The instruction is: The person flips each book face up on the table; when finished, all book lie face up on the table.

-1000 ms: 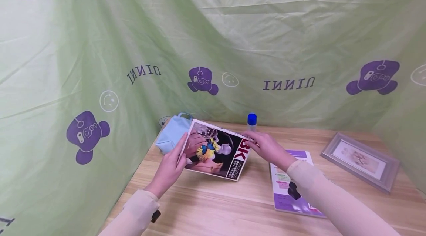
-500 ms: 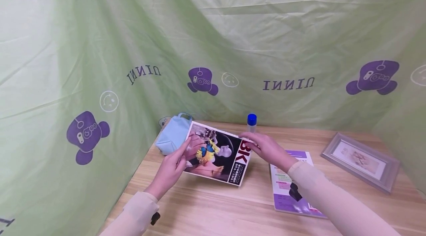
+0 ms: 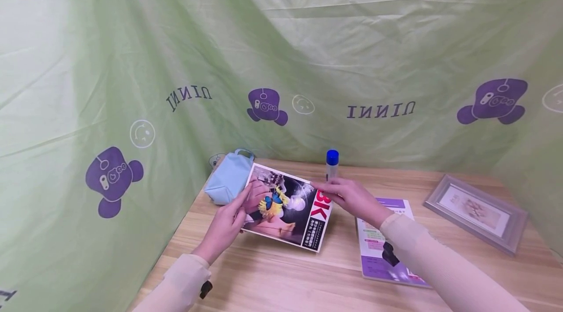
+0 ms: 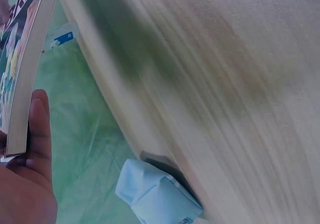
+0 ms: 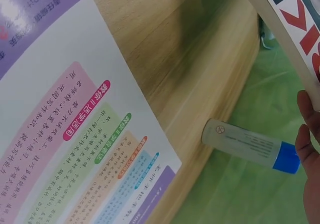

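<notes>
Trouble could start at the corners: our left hand (image 3: 222,226) pinches the book (image 3: 274,207) by its left edge and our right hand (image 3: 354,199) grips its far right corner, tilted above the table (image 3: 281,282). Should either hold loosen, we think the glossy cover might slide free; swinging it backward, we could topple the upright blue-capped tube (image 3: 332,163).

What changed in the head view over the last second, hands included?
The book dipped slightly down the view, its lower-right corner most; a sheen appeared on its cover. Nothing was grabbed or released: left hand and right hand both hold it throughout. Pouch, blue-capped tube, purple-white booklet and photo frame stayed put.
</notes>
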Available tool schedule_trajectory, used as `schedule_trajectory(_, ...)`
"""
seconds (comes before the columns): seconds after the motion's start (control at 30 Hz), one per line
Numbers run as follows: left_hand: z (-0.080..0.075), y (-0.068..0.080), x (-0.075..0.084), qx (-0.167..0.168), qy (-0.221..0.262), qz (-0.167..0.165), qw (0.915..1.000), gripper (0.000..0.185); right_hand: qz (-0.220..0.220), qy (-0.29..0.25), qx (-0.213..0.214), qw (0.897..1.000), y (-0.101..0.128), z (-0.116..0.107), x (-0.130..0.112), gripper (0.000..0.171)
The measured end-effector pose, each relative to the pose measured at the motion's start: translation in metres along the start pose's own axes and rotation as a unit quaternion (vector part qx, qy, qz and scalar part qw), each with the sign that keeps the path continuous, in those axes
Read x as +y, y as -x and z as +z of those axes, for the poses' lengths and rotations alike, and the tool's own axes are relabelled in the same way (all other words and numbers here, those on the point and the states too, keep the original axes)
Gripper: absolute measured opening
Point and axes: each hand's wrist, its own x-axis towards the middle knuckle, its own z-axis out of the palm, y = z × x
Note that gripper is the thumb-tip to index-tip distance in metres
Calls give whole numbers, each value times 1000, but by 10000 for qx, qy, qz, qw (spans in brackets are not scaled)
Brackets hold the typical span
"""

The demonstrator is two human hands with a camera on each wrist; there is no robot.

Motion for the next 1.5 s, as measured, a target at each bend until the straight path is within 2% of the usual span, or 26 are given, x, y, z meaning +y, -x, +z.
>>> schedule_trajectory(0.23, 4, 2, -3, -231, 126, -311, 9992, 67, 126, 241, -205, 9994, 0, 5, 0, 54)
schedule_trajectory(0.37, 6, 1, -4, -281, 110, -386, 9988, 66, 256, 78, -289, 9992, -1, 8, 0, 52)
schedule_trajectory(0.77, 17, 0, -13, -574, 411, -987, 9926, 63, 792, -47, -628, 9949, -8, 21, 3, 53)
schedule_trajectory(1.23, 29, -1, -26, -565, 214, -883, 9943, 60, 1130, -26, -901, 9895, -10, 34, 2, 65)
schedule_trajectory(1.5, 34, -1, -33, -656, 229, -894, 9936, 50, 1411, 71, -1115, 9837, -9, 41, 1, 69)
